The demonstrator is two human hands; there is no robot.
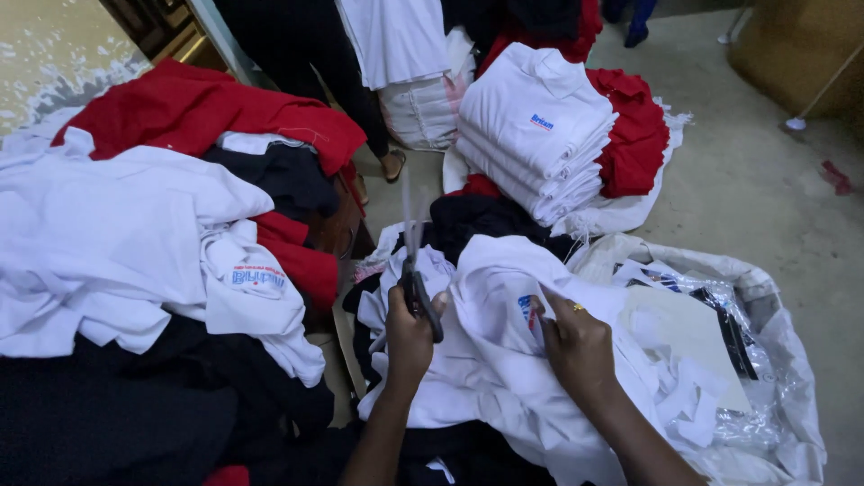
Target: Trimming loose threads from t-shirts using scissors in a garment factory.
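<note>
— What is seen around the work?

— A grey concrete floor [765, 180] is covered with heaps of clothing. A loose pile of white shirts [108, 243] is spread at the left, with red garments [198, 108] behind it and black cloth [117, 414] in front. A neat stack of folded white shirts [535, 130] is set farther back on a red bundle [639, 135]. A clear plastic sack [765, 360] with white scraps is placed at the right.

— And what is held?

— A pair of scissors [416, 270] is gripped by the left hand [409, 337], fingers closed through the dark handles, blades pointed upward. A white shirt [486, 351] is spread directly in front of the person, between both hands. Its cloth is pinched by the right hand [576, 342], fingers closed beside a small blue and red emblem [526, 310]. A ring is worn on that hand.

— Anyone else?

— A person's leg and sandalled foot [393, 164] are seen beyond the piles.
</note>
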